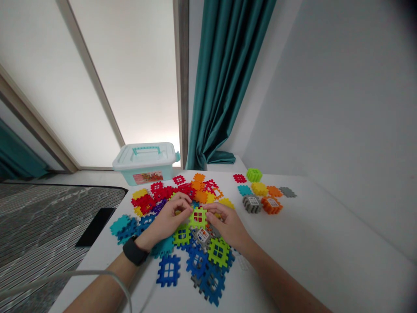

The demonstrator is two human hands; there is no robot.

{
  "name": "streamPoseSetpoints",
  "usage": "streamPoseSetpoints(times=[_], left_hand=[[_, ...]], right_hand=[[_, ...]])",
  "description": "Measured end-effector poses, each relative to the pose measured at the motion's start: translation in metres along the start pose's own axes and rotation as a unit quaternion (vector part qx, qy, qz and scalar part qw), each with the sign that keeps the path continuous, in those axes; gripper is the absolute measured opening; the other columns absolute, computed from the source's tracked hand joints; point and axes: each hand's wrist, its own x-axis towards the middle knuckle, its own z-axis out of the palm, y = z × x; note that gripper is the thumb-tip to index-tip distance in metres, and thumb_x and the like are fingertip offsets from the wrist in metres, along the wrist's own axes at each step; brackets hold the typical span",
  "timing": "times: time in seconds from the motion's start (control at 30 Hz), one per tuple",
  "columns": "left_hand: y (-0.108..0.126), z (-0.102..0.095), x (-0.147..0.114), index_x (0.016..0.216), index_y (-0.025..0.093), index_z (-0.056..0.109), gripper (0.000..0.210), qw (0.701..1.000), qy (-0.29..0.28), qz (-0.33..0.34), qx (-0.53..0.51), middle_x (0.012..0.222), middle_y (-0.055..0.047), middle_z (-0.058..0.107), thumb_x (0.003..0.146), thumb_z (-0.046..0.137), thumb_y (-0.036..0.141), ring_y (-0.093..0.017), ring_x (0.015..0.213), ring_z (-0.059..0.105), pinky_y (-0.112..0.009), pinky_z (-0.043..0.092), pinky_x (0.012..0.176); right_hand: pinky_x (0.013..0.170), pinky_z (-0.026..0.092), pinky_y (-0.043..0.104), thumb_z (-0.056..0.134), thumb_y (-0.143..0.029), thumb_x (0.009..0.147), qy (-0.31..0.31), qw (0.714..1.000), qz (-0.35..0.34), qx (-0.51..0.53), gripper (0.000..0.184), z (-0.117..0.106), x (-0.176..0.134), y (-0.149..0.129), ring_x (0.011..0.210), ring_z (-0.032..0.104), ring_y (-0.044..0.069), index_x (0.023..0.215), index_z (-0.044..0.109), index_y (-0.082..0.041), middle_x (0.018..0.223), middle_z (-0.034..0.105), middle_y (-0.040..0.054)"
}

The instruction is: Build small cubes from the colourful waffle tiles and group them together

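Note:
A lime-green window tile (198, 218) with notched edges is held up between my two hands, over the middle of a pile of plastic building tiles. My left hand (174, 214), with a dark watch on its wrist, pinches the tile's left side. On the opposite side, the fingers and thumb of my right hand (226, 219) grip its right edge. Just below lie two more green window tiles, one of them a green tile (219, 252) near my right wrist. A grey tile with a white window (202, 235) sits between them. Blue window tiles (168, 270) spread toward the front.
A lidded pale-teal box (146, 163) stands at the table's back left. On the right are stacked cubes, including a grey cube (252, 203) and an orange cube (271, 205), among loose tiles. Red tiles (145, 203) lie behind my left hand. A pale cable (81, 273) crosses the lower left.

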Motion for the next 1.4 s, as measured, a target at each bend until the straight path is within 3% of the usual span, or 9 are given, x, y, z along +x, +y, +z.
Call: streamPoseSetpoints(times=[0.17,0.33,0.6,0.8,0.9,0.97,1.13,1.4], left_hand=[[-0.001,0.0,0.0,0.072,0.018,0.061,0.029,1.0,0.007,0.002,0.012,0.106,-0.007,0.06,0.094,0.061,0.037,-0.021,0.101,0.059,-0.038,0.046,0.098],[0.0,0.001,0.0,0.074,0.018,0.061,0.026,1.0,0.007,0.011,0.017,0.106,-0.007,0.059,0.094,0.061,0.035,-0.021,0.101,0.059,-0.039,0.044,0.099],[0.004,0.0,-0.003,0.09,0.02,0.066,0.02,0.998,-0.022,0.037,0.04,0.111,-0.008,0.058,0.09,0.065,0.04,-0.023,0.103,0.058,-0.035,0.05,0.086],[0.004,0.0,-0.005,0.1,0.021,0.066,0.017,0.996,-0.041,0.046,0.06,0.118,-0.009,0.057,0.09,0.065,0.035,-0.025,0.109,0.057,-0.037,0.051,0.091],[0.003,-0.001,-0.006,0.102,0.021,0.064,0.017,0.995,-0.037,0.055,0.072,0.121,-0.009,0.055,0.089,0.066,0.032,-0.024,0.111,0.057,-0.037,0.053,0.09],[0.001,-0.002,-0.006,0.107,0.022,0.062,0.023,0.992,-0.004,0.072,0.102,0.124,-0.01,0.054,0.087,0.07,0.031,-0.025,0.115,0.056,-0.039,0.052,0.094],[-0.011,-0.006,-0.005,0.12,0.025,0.06,0.041,0.963,0.043,0.161,0.212,0.126,-0.011,0.051,0.085,0.076,0.039,-0.028,0.12,0.053,-0.046,0.049,0.102],[-0.013,-0.002,-0.007,0.126,0.025,0.06,0.043,0.958,0.049,0.165,0.23,0.123,-0.012,0.056,0.088,0.073,0.04,-0.029,0.117,0.056,-0.047,0.052,0.1]], right_hand=[[0.069,0.056,0.029,0.063,-0.032,0.087,0.001,1.0,0.003,-0.006,0.019,0.002,0.0,0.001,0.077,0.069,0.018,0.099,0.073,-0.022,0.086,0.074,0.0024],[0.078,0.055,0.033,0.061,-0.027,0.087,0.021,0.999,-0.014,-0.045,0.014,0.001,0.002,0.0,0.083,0.068,0.019,0.094,0.072,-0.021,0.087,0.074,0.0025],[0.081,0.054,0.037,0.058,-0.025,0.096,0.092,0.966,-0.21,-0.123,0.012,-0.004,-0.002,-0.004,0.09,0.065,0.021,0.097,0.069,-0.025,0.094,0.069,0.0055],[0.084,0.055,0.039,0.056,-0.017,0.096,0.111,0.923,-0.33,-0.166,0.018,-0.003,-0.006,-0.002,0.091,0.065,0.021,0.101,0.069,-0.028,0.092,0.069,0.0043],[0.086,0.055,0.04,0.054,-0.016,0.096,0.094,0.923,-0.32,-0.19,0.019,-0.004,-0.005,0.0,0.093,0.065,0.022,0.103,0.068,-0.028,0.096,0.069,0.0051],[0.09,0.055,0.041,0.056,-0.017,0.095,0.074,0.93,-0.294,-0.209,0.017,-0.005,-0.004,0.002,0.101,0.064,0.023,0.104,0.067,-0.027,0.104,0.068,0.0068],[0.107,0.047,0.048,0.06,-0.019,0.091,0.035,0.933,-0.266,-0.239,0.025,-0.01,0.0,0.005,0.125,0.056,0.025,0.115,0.061,-0.025,0.132,0.061,0.0103],[0.101,0.05,0.046,0.063,-0.021,0.09,0.052,0.925,-0.289,-0.24,0.022,-0.01,-0.001,0.006,0.115,0.062,0.025,0.111,0.063,-0.025,0.122,0.066,0.0096]])
